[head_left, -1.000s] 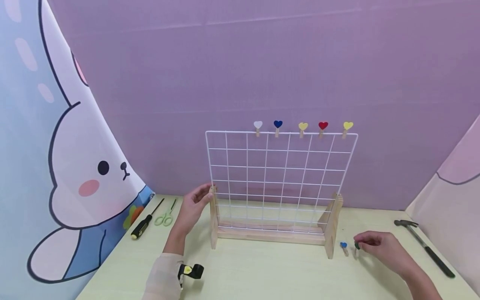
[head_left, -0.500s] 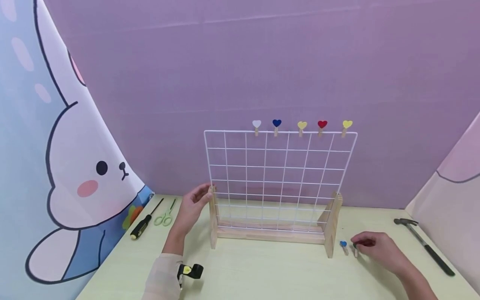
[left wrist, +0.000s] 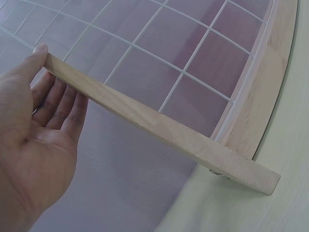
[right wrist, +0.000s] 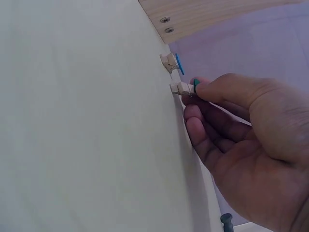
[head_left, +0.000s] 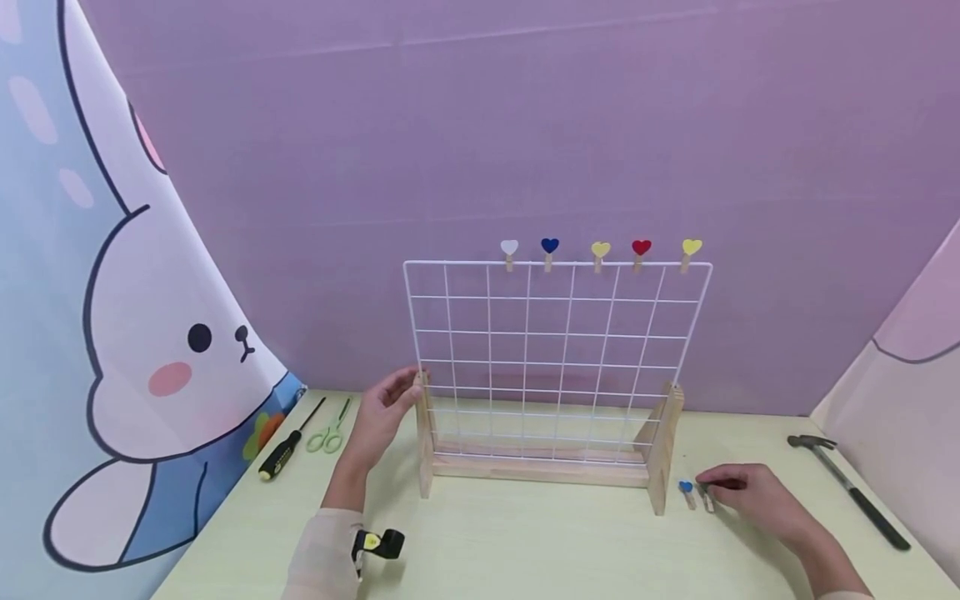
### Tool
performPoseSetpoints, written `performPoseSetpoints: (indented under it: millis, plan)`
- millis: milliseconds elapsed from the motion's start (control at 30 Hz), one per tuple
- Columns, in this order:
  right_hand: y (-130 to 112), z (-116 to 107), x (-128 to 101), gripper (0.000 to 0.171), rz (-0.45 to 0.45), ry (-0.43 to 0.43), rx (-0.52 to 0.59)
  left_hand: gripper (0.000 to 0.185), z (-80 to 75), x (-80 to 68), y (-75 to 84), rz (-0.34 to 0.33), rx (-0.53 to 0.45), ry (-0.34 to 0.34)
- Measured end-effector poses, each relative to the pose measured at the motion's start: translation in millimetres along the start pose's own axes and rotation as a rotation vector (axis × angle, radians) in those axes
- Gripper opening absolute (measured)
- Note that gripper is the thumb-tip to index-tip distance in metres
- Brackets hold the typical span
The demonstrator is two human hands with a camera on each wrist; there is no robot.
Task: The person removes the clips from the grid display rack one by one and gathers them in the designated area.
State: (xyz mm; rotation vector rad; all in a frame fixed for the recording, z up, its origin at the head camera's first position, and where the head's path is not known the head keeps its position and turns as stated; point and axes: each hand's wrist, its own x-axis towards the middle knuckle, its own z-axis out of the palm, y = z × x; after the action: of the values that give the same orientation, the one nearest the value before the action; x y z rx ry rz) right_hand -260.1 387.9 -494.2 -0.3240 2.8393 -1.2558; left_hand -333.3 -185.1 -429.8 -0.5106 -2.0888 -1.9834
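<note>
"Green-topped clip (right wrist: 182, 88), is that what's in the right hand (head_left: 753, 493)?"

"It is, pinched between thumb and fingertips, low at the bench (head_left: 525, 550), just beside the blue-heart clip (head_left: 686, 490) and right of the wire-grid rack (head_left: 540, 472)."

"How does that arm lie?"

"It slants in from the near right, hand pointing left; I can't tell whether the clip's tip touches the bench."

"And the left hand (head_left: 384, 410)?"

"Higher up, forearm reaching forward, thumb and fingers holding the top of the rack's left wooden post (head_left: 425, 442), the fingers curled behind it."
</note>
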Motion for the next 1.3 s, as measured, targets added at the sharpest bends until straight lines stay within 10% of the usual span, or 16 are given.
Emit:
performPoseSetpoints:
  millis: [733,1300]
  plan:
    - [5.6,0.9,4.0,0.021,-0.120,-0.028,-0.009,0.044,1.1,0.1,0.0,-0.002,0.003,0.009]
    - [5.3,-0.5,0.4,0.026,-0.050,-0.002,-0.005,0.045,0.7,-0.7,-1.1,0.012,0.016,0.006]
